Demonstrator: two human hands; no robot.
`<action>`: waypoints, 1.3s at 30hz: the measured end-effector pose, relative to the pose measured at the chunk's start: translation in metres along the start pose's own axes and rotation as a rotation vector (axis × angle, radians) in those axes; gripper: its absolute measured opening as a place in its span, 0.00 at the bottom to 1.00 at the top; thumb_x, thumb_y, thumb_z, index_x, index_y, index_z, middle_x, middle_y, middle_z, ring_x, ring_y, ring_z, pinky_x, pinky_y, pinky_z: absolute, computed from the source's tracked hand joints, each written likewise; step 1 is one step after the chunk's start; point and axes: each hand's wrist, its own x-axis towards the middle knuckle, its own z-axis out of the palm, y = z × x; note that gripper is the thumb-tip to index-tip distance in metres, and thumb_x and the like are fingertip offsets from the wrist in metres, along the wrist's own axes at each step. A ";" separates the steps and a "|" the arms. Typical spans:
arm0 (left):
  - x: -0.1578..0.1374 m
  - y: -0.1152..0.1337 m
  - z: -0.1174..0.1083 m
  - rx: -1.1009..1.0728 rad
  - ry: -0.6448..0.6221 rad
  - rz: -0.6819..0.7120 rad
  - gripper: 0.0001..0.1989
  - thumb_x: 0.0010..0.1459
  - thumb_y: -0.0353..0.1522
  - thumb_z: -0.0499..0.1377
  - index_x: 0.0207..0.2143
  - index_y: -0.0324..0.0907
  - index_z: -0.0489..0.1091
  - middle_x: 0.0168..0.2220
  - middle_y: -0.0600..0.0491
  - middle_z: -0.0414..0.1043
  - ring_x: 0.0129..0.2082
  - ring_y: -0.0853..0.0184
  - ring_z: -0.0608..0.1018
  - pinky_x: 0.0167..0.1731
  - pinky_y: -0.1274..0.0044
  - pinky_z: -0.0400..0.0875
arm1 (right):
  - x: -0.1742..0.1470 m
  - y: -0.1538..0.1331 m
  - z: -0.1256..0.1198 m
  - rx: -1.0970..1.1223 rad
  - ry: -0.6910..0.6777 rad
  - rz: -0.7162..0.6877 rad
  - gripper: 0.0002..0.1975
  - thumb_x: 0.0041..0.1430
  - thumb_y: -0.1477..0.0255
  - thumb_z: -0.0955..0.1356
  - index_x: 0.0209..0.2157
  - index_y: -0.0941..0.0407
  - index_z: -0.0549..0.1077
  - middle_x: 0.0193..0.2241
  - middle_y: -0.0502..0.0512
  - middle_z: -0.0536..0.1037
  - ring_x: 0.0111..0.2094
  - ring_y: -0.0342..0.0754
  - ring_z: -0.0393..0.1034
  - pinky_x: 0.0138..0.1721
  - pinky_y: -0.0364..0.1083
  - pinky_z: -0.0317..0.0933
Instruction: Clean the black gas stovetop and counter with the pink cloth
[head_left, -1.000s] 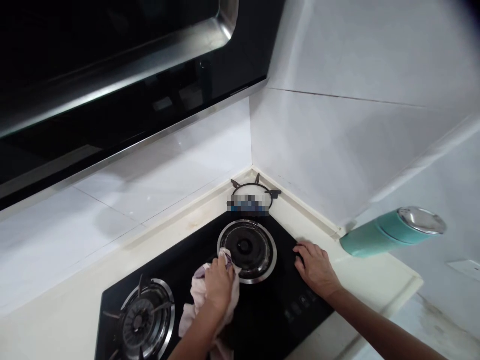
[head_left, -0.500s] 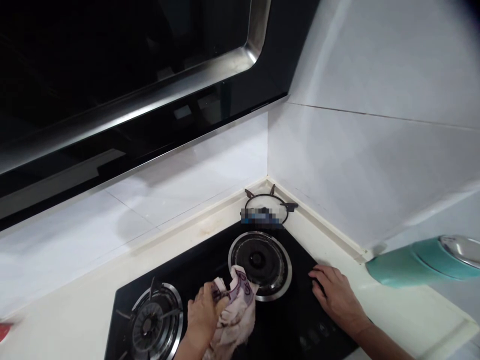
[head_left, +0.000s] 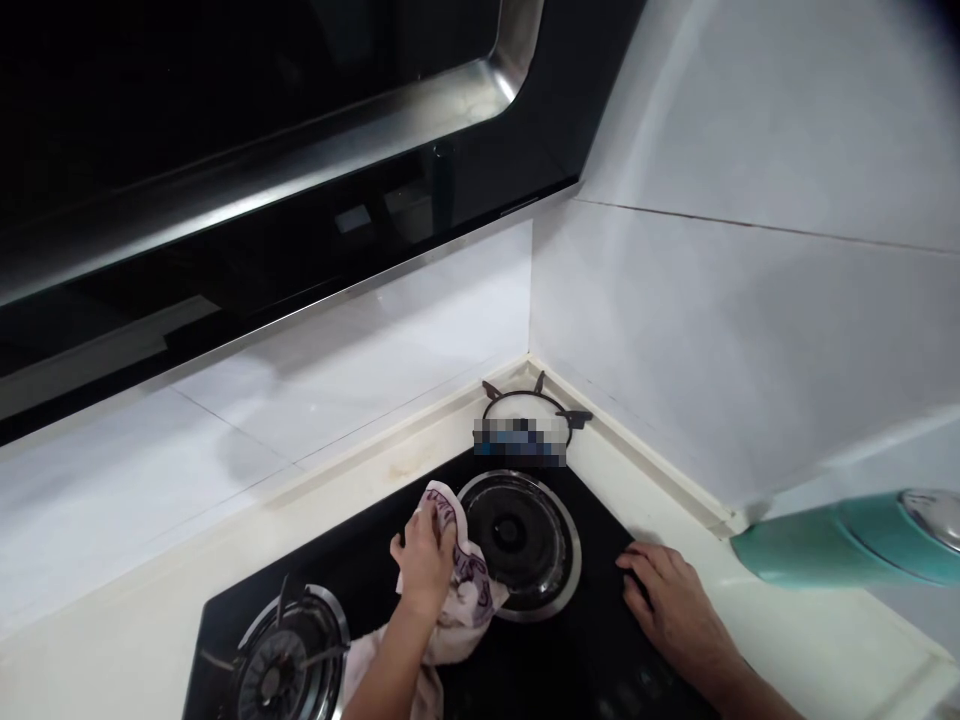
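My left hand (head_left: 426, 562) is closed on a white cloth (head_left: 469, 590) with purple print. The bunched cloth lies on the black gas cooktop (head_left: 532, 665), against the left rim of the right burner (head_left: 510, 535), and part of it trails beneath my forearm. That burner carries no pan support. On the cooktop's right edge rests my right hand (head_left: 671, 600), empty, fingers slightly bent and apart. Left of the cloth is another burner (head_left: 274, 680) with its pan support on.
A round black pan support (head_left: 576, 420) sits on the counter (head_left: 360, 490) in the back corner, partly blurred out. To the right lies or leans a teal container (head_left: 825, 540) with a shiny end. Low overhead hangs a black range hood (head_left: 300, 270).
My left hand has pushed the cloth away from me and slightly left, along the burner's left side. My right hand stays on the cooktop edge. The view has shifted slightly.
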 end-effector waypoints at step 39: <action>-0.074 0.002 0.028 -0.453 0.136 0.205 0.10 0.60 0.27 0.54 0.38 0.45 0.74 0.40 0.49 0.74 0.43 0.62 0.77 0.46 0.68 0.74 | 0.000 -0.002 0.001 -0.073 0.029 -0.019 0.08 0.60 0.72 0.63 0.40 0.53 0.71 0.43 0.58 0.74 0.44 0.56 0.67 0.44 0.54 0.62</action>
